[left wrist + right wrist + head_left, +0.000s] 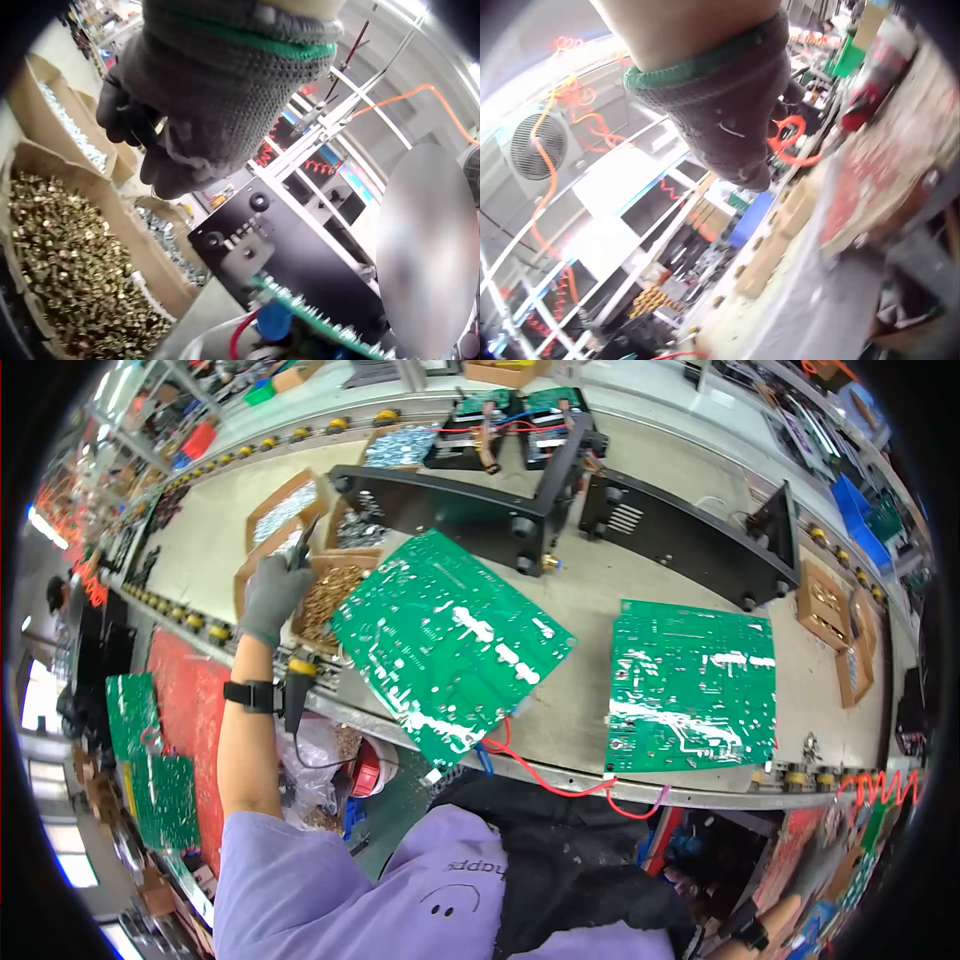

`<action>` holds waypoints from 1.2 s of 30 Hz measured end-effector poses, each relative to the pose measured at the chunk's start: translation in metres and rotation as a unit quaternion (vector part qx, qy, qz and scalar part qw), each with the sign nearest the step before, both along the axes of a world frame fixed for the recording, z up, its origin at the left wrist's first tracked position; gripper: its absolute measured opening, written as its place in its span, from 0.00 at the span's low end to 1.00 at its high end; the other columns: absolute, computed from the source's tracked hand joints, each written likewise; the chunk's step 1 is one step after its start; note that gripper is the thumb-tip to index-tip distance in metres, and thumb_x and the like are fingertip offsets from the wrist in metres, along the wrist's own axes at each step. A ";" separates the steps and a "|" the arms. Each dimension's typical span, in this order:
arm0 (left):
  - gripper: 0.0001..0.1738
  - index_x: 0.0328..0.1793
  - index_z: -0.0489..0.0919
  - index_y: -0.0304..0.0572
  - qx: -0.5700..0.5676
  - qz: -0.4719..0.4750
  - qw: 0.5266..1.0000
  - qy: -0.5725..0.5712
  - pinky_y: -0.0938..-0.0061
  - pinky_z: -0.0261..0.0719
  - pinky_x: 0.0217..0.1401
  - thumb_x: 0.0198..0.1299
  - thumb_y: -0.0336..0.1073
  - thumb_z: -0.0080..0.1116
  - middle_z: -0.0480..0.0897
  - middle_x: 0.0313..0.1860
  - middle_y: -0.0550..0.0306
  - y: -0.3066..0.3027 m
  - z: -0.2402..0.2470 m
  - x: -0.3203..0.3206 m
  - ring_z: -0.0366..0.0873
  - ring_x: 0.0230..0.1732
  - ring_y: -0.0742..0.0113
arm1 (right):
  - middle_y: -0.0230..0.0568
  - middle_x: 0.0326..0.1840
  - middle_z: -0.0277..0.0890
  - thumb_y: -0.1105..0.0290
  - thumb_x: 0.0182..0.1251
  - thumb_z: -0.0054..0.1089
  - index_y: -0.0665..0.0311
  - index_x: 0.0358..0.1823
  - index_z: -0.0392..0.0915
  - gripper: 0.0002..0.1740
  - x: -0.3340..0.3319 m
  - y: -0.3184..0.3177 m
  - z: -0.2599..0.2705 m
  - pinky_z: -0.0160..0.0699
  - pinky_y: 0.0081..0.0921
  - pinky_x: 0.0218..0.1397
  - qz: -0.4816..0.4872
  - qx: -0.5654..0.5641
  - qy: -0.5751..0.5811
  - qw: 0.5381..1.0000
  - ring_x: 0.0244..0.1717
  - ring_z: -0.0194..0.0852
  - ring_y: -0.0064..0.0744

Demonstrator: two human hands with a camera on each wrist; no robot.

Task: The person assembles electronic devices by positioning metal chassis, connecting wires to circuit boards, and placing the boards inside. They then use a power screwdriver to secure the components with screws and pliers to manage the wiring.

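Note:
The gloved left hand (272,598) grips a dark hand tool (303,546) above the small-parts boxes. In the left wrist view the fingers of this hand (202,97) curl round the tool (138,124), over a box of brass-coloured parts (75,262). A large green circuit board (450,650) lies tilted to the right of that hand, and a second board (690,690) lies farther right. The gloved right hand (727,112) is beside an orange coiled hose (799,159) in the right wrist view; whether it holds the hose cannot be made out.
Two black metal housings (450,520) (690,545) stand behind the boards. Trays of silvery parts (285,510) are at the back left, and a cardboard box (824,603) is at the right. Red wires (555,788) hang over the table's front edge.

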State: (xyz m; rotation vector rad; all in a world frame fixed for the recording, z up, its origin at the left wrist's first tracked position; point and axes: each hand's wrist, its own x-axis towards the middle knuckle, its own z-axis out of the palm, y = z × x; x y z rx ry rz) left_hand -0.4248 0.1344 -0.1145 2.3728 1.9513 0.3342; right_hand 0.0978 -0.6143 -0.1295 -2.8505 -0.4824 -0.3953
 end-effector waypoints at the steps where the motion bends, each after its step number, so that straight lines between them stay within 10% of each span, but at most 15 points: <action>1: 0.19 0.35 0.83 0.32 0.028 -0.046 0.999 0.005 0.61 0.78 0.36 0.51 0.46 0.64 0.83 0.27 0.45 0.002 -0.014 -0.004 0.84 0.31 0.58 | 0.53 0.73 0.65 0.71 0.69 0.61 0.71 0.72 0.63 0.32 0.020 -0.005 -0.021 0.68 0.38 0.69 0.016 0.174 0.049 0.983 0.70 0.66 0.45; 4: 0.24 0.41 0.85 0.32 -0.186 -0.025 0.982 -0.032 0.57 0.79 0.41 0.51 0.49 0.64 0.83 0.27 0.42 -0.014 0.008 0.020 0.83 0.31 0.47 | 0.48 0.70 0.68 0.72 0.70 0.60 0.69 0.71 0.65 0.29 -0.022 0.130 0.021 0.68 0.32 0.67 0.082 0.176 0.101 0.976 0.68 0.66 0.37; 6: 0.22 0.45 0.85 0.39 0.065 -0.088 0.992 0.062 0.60 0.79 0.50 0.54 0.49 0.66 0.84 0.46 0.44 -0.014 0.003 0.019 0.84 0.46 0.48 | 0.42 0.58 0.75 0.70 0.71 0.57 0.67 0.67 0.70 0.25 -0.024 0.192 0.028 0.70 0.26 0.62 0.112 0.288 0.213 0.927 0.58 0.71 0.29; 11: 0.14 0.51 0.82 0.41 -0.121 -0.371 0.886 -0.252 0.69 0.77 0.51 0.59 0.32 0.61 0.81 0.46 0.52 -0.098 0.122 0.162 0.81 0.44 0.57 | 0.35 0.50 0.78 0.64 0.71 0.61 0.66 0.64 0.72 0.24 -0.019 0.260 0.037 0.74 0.23 0.53 0.177 0.315 0.373 0.854 0.48 0.73 0.23; 13: 0.19 0.56 0.80 0.38 -0.210 -0.499 0.829 -0.142 0.72 0.77 0.54 0.58 0.34 0.63 0.81 0.47 0.55 -0.121 0.139 0.228 0.80 0.47 0.66 | 0.37 0.49 0.78 0.61 0.70 0.63 0.67 0.64 0.71 0.26 0.002 0.281 0.028 0.75 0.24 0.52 0.224 0.311 0.294 0.876 0.46 0.74 0.24; 17: 0.27 0.60 0.79 0.41 -0.194 -0.584 0.779 0.117 0.60 0.79 0.56 0.65 0.54 0.55 0.81 0.54 0.40 -0.156 0.072 0.356 0.82 0.49 0.44 | 0.43 0.51 0.79 0.50 0.68 0.63 0.66 0.65 0.71 0.33 0.040 0.341 0.044 0.79 0.26 0.45 0.226 0.323 0.262 0.881 0.44 0.78 0.27; 19: 0.31 0.59 0.80 0.41 -0.263 -0.738 0.578 0.229 0.66 0.82 0.51 0.68 0.61 0.51 0.84 0.50 0.43 -0.148 0.013 0.409 0.85 0.45 0.52 | 0.45 0.51 0.80 0.43 0.65 0.63 0.66 0.65 0.71 0.38 0.059 0.364 0.050 0.76 0.23 0.26 0.201 0.305 0.302 0.881 0.38 0.80 0.28; 20: 0.31 0.59 0.80 0.41 -0.265 -0.741 0.569 0.239 0.66 0.82 0.51 0.68 0.61 0.51 0.84 0.50 0.43 -0.157 0.008 0.412 0.85 0.45 0.52 | 0.44 0.49 0.80 0.43 0.65 0.63 0.66 0.64 0.72 0.37 0.058 0.373 0.062 0.77 0.23 0.26 0.185 0.272 0.302 0.895 0.38 0.80 0.27; 23: 0.38 0.33 0.80 0.35 -0.667 -0.419 0.610 0.087 0.61 0.74 0.31 0.72 0.66 0.40 0.72 0.19 0.56 -0.172 -0.005 0.417 0.76 0.26 0.67 | 0.44 0.48 0.81 0.44 0.65 0.63 0.66 0.63 0.74 0.36 0.062 0.370 0.058 0.80 0.25 0.32 0.222 0.305 0.258 0.889 0.40 0.80 0.28; 28: 0.35 0.40 0.82 0.34 -0.597 -0.528 0.604 -0.005 0.69 0.72 0.23 0.75 0.61 0.39 0.80 0.25 0.48 -0.187 0.006 0.397 0.76 0.21 0.70 | 0.43 0.51 0.80 0.47 0.66 0.65 0.66 0.62 0.73 0.33 0.046 0.324 0.054 0.80 0.29 0.47 0.229 0.337 0.279 0.870 0.45 0.80 0.28; 30: 0.29 0.42 0.82 0.33 -0.365 -0.716 0.593 -0.047 0.69 0.75 0.25 0.74 0.56 0.44 0.81 0.27 0.43 -0.185 0.022 0.386 0.82 0.25 0.68 | 0.40 0.53 0.77 0.57 0.71 0.62 0.67 0.65 0.71 0.27 0.038 0.300 0.062 0.75 0.26 0.54 0.201 0.325 0.296 0.875 0.52 0.75 0.26; 36: 0.23 0.46 0.80 0.31 -0.318 -0.620 0.716 -0.048 0.71 0.75 0.24 0.72 0.49 0.53 0.81 0.29 0.47 -0.189 0.141 0.353 0.81 0.24 0.65 | 0.38 0.53 0.79 0.59 0.71 0.62 0.64 0.65 0.72 0.26 0.013 0.268 0.069 0.77 0.25 0.53 0.290 0.421 0.302 0.805 0.49 0.77 0.24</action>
